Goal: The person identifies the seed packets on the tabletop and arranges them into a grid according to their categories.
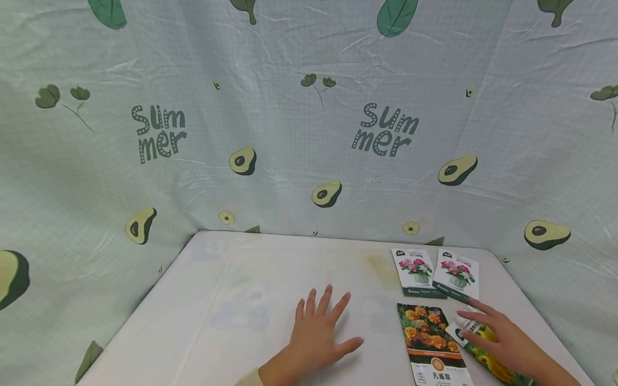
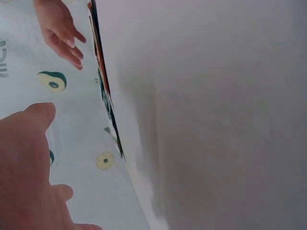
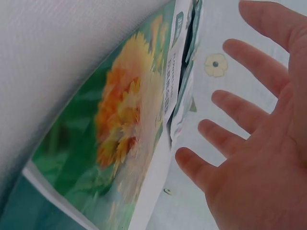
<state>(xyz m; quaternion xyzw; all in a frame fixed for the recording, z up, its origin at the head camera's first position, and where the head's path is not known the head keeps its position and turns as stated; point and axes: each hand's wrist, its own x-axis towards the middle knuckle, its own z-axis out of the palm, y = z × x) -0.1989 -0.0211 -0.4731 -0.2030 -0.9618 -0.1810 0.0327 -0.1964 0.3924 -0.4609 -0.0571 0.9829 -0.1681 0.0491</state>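
Observation:
My left hand (image 1: 316, 338) is spread over the white table, palm down, fingers straight and apart, holding nothing. To its right lies a seed packet with orange marigolds (image 1: 429, 343). My right hand (image 1: 504, 340) is above a seed packet with yellow flowers (image 1: 497, 370), partly covering it. In the right wrist view the fingers of that hand (image 3: 259, 158) are extended and apart, with the flower packet (image 3: 120, 115) beside them. Behind these two packets lie a left pink-flower seed packet (image 1: 416, 271) and a right pink-flower seed packet (image 1: 456, 276), their edges overlapping.
The white table (image 1: 217, 300) runs back to a hanging cloth (image 1: 280, 118) printed with avocados, leaves and the word "summer". This cloth also rises along the left and right sides of the table.

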